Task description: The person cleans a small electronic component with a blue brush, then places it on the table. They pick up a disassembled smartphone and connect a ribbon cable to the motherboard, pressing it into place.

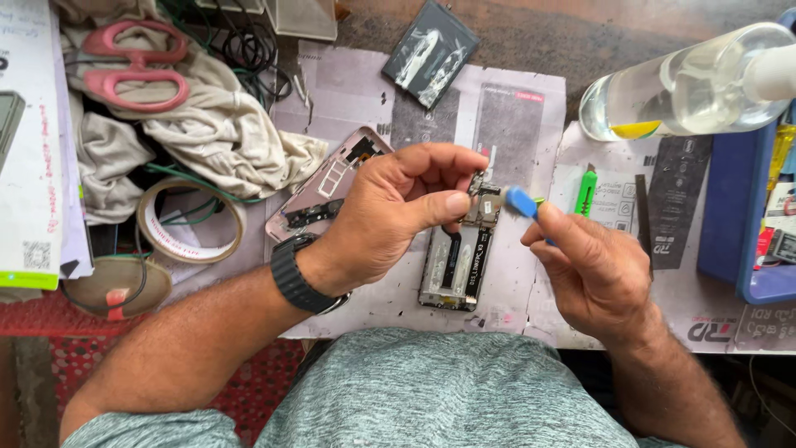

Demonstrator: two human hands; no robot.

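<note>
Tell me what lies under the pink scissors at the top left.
The pink scissors rest on a crumpled beige cloth. Dark and green wires emerge beside it. Whatever lies beneath the cloth is covered and cannot be seen.

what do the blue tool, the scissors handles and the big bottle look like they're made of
Blue tool: likely plastic, matte, evenly coloured. Scissors handles: pink plastic, smooth with a soft sheen. Bottle: clear plastic or glass, glossy and see-through; cannot tell which.
</note>
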